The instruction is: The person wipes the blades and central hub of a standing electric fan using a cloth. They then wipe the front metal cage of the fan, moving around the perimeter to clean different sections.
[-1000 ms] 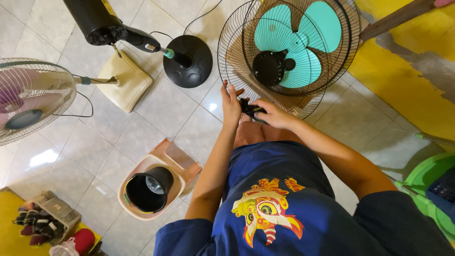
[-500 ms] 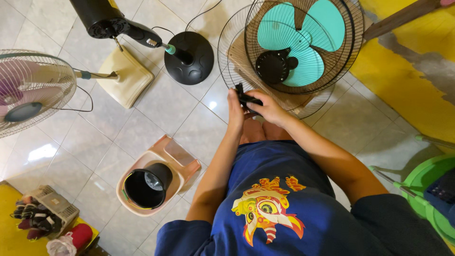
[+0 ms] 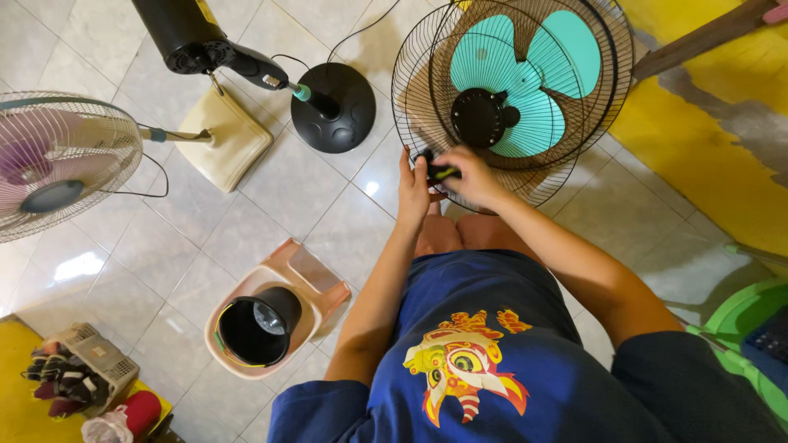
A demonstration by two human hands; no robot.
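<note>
Both hands (image 3: 443, 182) now at fan grille (image 3: 513, 176) w/ small black part (image 3: 433, 170); earlier lower.

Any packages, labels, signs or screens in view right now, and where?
Label: small pale sticker on the black fan neck, upper left of centre, too small to make out.
Plastic bag: crumpled, whitish, bottom left corner beside a red thing.
No signs or screens visible.

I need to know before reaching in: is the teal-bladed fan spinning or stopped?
Stopped. The teal blades show sharp, separate edges, no blur, inside the wire guard.
</note>
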